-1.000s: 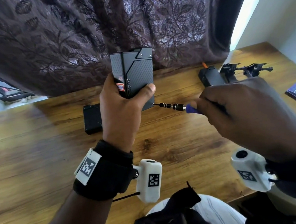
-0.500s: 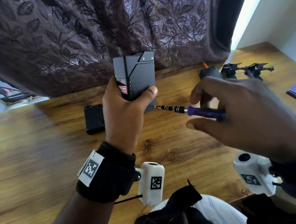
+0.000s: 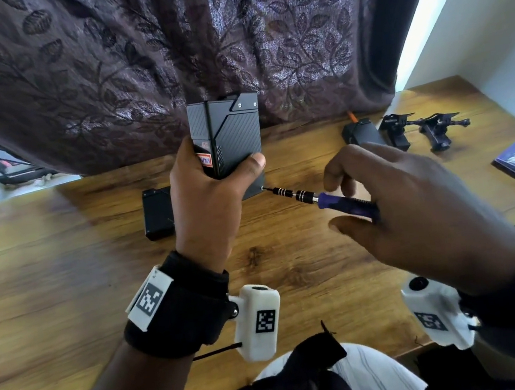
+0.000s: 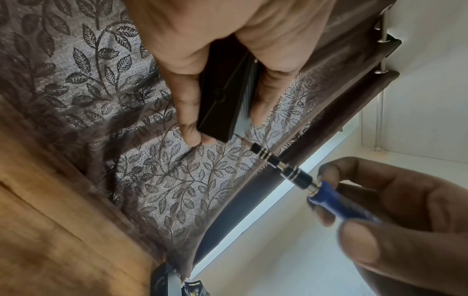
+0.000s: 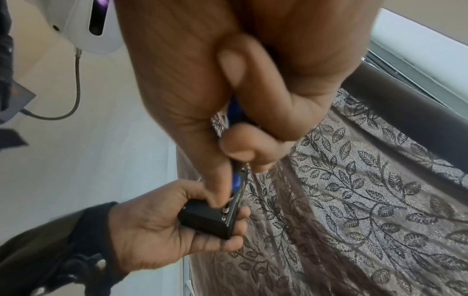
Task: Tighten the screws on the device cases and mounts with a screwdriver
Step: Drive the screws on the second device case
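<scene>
Head view: your left hand grips device case upright above bench. Right hand fingers, clenched a second ago, now loosened, re-pinching screwdriver; tip stays at case's lower corner screw. Likely mid-turn regrip.

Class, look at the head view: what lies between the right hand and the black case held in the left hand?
Only the screwdriver: its shaft spans from the right hand to the case, above bare table.
</scene>
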The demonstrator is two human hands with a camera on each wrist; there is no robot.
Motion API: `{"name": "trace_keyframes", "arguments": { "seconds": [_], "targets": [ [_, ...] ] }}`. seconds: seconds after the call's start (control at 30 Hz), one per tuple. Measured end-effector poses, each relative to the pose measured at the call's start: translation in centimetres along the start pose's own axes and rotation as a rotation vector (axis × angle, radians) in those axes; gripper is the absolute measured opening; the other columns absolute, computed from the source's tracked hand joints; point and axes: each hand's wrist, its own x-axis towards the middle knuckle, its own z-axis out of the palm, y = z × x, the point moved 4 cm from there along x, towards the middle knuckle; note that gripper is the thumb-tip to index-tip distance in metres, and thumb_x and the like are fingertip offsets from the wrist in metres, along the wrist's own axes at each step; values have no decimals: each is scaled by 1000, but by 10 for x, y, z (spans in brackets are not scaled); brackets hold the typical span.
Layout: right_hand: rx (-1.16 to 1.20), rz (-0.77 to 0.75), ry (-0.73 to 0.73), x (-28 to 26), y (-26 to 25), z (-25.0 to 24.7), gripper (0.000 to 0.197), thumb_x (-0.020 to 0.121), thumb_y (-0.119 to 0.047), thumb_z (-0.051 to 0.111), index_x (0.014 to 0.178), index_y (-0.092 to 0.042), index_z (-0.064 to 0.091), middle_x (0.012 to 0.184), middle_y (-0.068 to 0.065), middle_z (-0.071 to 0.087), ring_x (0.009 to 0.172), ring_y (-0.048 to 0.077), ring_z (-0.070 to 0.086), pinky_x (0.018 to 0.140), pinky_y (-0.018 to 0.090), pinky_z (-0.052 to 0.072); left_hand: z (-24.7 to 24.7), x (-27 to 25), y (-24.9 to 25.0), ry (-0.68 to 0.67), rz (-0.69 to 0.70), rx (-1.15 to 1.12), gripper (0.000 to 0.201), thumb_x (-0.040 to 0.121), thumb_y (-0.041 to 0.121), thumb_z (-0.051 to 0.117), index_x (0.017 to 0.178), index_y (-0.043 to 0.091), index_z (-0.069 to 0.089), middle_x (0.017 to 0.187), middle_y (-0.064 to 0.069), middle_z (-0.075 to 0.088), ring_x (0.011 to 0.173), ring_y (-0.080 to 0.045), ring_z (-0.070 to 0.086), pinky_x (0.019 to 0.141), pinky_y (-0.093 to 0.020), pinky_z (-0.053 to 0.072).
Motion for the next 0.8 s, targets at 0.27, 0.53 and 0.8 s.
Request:
{"name": "trace_keyframes", "arguments": {
  "seconds": [0.27,0.53,0.8],
  "targets": [
    [-27,-40,193,-3,0,-8,30,95,-38,62,75,-20,74,52,-8,56,43,13,51,40,29,42,3,2,3,3,13,2,44,76,21,85,116,14,66,106,-6,75,99,-31,74,82,-58,62],
    [-41,-64,94,-1,-4,-4,24,78,-25,81,95,-23,64,83,-9,63,57,12,50,48,33,50,2,-2,-4,12,-11,33,45,74,25,85,115,18,67,107,-3,75,100,-26,73,81,-55,63],
    [-41,-29,46,1,-1,-6,23,85,-48,66,89,-25,64,69,-12,63,55,11,59,49,32,51,3,-5,-5,13,-24,49,45,74,25,85,114,20,67,106,0,75,100,-23,73,83,-54,63]
  ]
}}
